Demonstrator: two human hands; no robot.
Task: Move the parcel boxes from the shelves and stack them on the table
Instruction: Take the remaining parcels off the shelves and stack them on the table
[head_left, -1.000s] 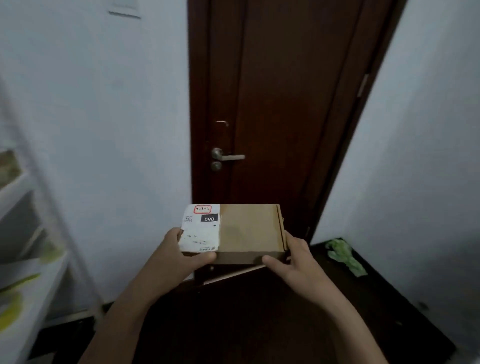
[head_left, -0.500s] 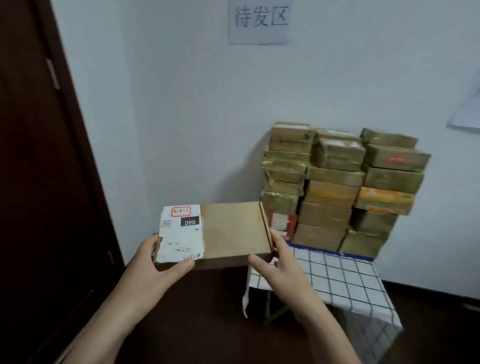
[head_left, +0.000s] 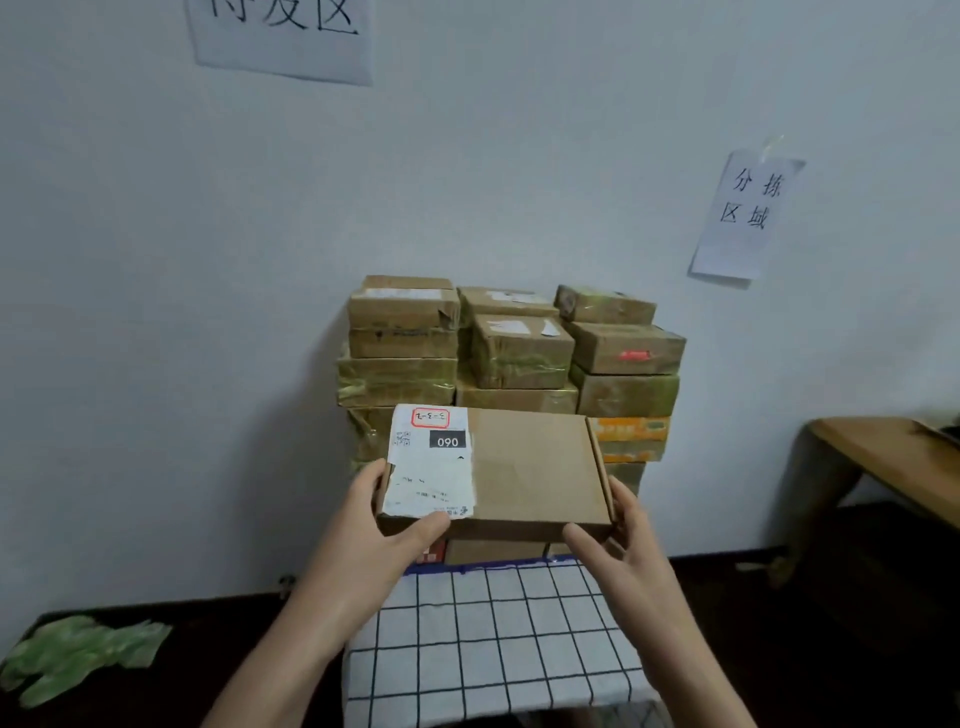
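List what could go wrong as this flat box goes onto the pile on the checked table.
1. The stack of parcels is already tall, and its top boxes sit at uneven heights, so the flat box may rock or slide off if laid across them.
2. Left hand and right hand grip only the near corners; lifting it that high at arm's length might tip it.
3. The table has bare cloth only in front; nudging the pile could topple boxes.

White wall (head_left: 156, 260) with two paper signs (handwritten); dark floor (head_left: 857, 597); wooden side table (head_left: 893, 457) at right.
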